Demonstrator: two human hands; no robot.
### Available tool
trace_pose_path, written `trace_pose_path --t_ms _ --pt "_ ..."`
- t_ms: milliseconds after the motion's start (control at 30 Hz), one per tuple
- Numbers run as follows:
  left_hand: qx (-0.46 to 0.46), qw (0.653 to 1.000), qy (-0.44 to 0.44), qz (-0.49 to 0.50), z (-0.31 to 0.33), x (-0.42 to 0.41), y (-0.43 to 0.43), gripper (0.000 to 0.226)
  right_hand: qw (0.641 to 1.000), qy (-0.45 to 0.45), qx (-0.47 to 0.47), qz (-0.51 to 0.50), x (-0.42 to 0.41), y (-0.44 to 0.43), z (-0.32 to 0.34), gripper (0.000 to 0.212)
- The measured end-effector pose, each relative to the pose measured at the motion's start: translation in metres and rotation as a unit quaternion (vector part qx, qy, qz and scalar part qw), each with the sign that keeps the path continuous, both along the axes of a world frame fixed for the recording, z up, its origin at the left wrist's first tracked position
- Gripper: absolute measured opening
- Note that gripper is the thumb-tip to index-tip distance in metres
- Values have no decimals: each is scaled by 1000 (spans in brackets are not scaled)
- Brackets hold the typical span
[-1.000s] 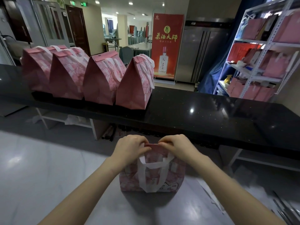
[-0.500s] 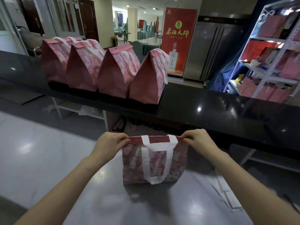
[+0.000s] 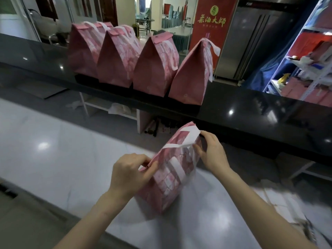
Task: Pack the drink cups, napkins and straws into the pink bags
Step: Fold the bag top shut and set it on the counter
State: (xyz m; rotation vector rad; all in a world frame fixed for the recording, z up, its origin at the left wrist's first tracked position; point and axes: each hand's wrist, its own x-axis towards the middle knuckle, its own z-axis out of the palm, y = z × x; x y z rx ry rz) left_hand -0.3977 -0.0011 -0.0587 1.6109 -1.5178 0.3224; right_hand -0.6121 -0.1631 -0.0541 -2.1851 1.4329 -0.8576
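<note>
Looks like the closing-up step on one bag to me. The left hand (image 3: 129, 172) has its fingers and thumb curled, pinching the near end of the folded top of the pink bag (image 3: 170, 178). The bag sits between both hands, tipped at an angle, and I can't tell if its base is on the surface or just off it. The top is shut, so no cups, napkins or straws show. I'd guess they're inside, but that's only a guess. A white handle (image 3: 186, 139) loops over the top edge. The right hand (image 3: 212, 153) pinches the far end of that top, right beside the handle, fingers curled onto the edge.

Next move, I reckon, is to get it upright and carry it to the free spot at the right end of the row on the counter. If there are drinks inside, it wants to stay level, no swinging.

The surface is a pale glossy worktop (image 3: 53, 150) with light glare. Behind it runs a raised black counter (image 3: 251, 112) with four pink bags (image 3: 154, 69) standing close side by side, tops folded shut. Room, left to right: dark doors (image 3: 48, 9), a red banner (image 3: 212, 24) with gold characters, a steel fridge (image 3: 255, 42), then a white shelf rack (image 3: 314, 31) stocked with more pink and red packs.
</note>
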Motion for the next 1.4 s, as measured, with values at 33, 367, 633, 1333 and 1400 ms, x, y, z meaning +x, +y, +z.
trace_pose_path --t_ms 33,367,633,1333,1400 --pt "3 1000 7 -5 0 -6 2 29 1000 0 2 -6 -4 8 -3 53" --pt "52 996 55 55 18 -79 39 31 994 -6 63 91 -54 111 -18 34" --pt "57 990 99 85 18 -124 87 25 977 1 140 162 -76 190 -40 69" --pt "239 918 316 -16 -71 -46 122 82 970 -98 152 159 1 202 -63 101" --pt "212 928 305 33 -71 -19 126 76 970 -86 144 173 31 206 -57 98"
